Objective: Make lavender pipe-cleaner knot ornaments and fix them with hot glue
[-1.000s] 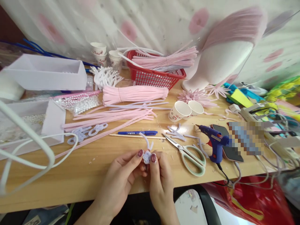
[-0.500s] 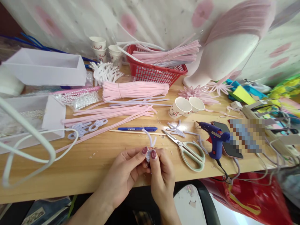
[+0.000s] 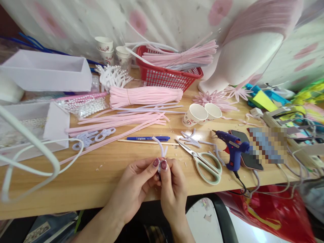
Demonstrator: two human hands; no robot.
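Observation:
My left hand [image 3: 140,177] and my right hand [image 3: 172,184] meet at the table's front edge, both closed on one small lilac pipe cleaner piece [image 3: 162,147]. Two loose ends of it stick up above my thumbs; the rest is mostly hidden by my fingers. Beyond the hands lie a blue pen [image 3: 148,138] and a thin wooden stick [image 3: 141,142]. Scissors with pale green handles [image 3: 206,165] rest to the right, beside short lilac pipe cleaner cuttings [image 3: 191,138]. Looped lilac pipe cleaner shapes [image 3: 95,136] lie to the left.
A blue glue gun [image 3: 231,146] with its cord stands beside a phone [image 3: 246,152]. Pink pipe cleaners [image 3: 145,96], paper cups [image 3: 194,116] and a red basket [image 3: 167,79] sit farther back. A white mannequin head [image 3: 249,64] rises behind. A white bent tube [image 3: 54,158] crosses the left.
The lilac ends above my thumbs have shifted slightly left and come a little closer together. Both hands stay closed on the piece, almost in place. The view has moved slightly.

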